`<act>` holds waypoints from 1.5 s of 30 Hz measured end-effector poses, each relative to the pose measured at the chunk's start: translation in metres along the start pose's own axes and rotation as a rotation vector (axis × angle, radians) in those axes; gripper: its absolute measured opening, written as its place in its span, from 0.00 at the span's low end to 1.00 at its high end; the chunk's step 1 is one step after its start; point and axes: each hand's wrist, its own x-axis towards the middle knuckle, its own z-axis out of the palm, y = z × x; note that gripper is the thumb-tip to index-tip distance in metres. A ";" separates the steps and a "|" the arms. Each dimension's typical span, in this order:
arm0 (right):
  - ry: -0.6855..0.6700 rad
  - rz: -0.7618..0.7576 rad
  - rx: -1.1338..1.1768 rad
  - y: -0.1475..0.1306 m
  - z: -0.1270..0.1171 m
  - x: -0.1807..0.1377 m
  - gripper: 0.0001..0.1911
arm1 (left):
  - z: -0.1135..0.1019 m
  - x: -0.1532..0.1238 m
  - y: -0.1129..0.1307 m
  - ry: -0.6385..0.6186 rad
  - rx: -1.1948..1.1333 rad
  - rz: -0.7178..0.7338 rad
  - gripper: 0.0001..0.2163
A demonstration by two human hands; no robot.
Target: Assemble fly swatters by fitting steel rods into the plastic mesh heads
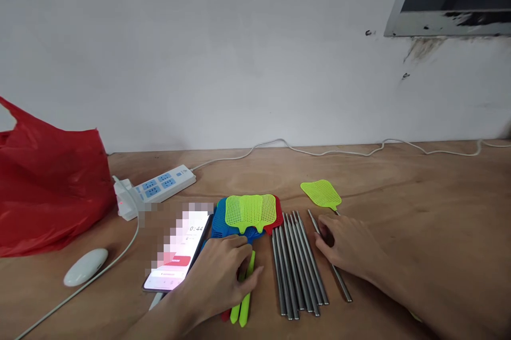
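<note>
A stack of plastic fly-swatter heads [249, 213], green over blue and red, lies at the middle of the wooden table [419, 196]. My left hand [217, 281] rests on their green handles [245, 297], fingers curled over them. Several steel rods [297, 265] lie side by side to the right. My right hand [347, 249] lies on a single rod [339, 281] that leads to a lone green swatter head [320, 193], fingers bent down onto it.
A phone [179, 255] with a lit screen lies left of my left hand. Beyond it sit a white power strip [155, 188], a white oval device [85, 266], a red plastic bag [48, 185] and a cable [339, 151] along the wall.
</note>
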 end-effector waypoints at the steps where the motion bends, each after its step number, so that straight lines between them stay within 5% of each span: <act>1: 0.009 0.012 0.036 0.000 0.001 0.000 0.09 | 0.000 -0.001 0.001 0.002 0.001 -0.002 0.15; 5: 0.066 0.079 0.183 -0.001 0.000 0.004 0.08 | 0.000 -0.003 0.007 -0.012 0.001 -0.009 0.13; 13: 0.182 0.238 0.869 0.002 -0.005 0.017 0.13 | 0.002 -0.004 0.010 -0.033 0.033 -0.034 0.13; 25: -0.009 0.426 1.539 -0.018 -0.019 0.008 0.16 | -0.002 -0.008 0.013 0.144 -0.172 0.105 0.08; 45: -0.037 0.360 1.602 -0.022 -0.020 0.003 0.15 | -0.001 -0.007 0.009 0.166 -0.211 0.123 0.05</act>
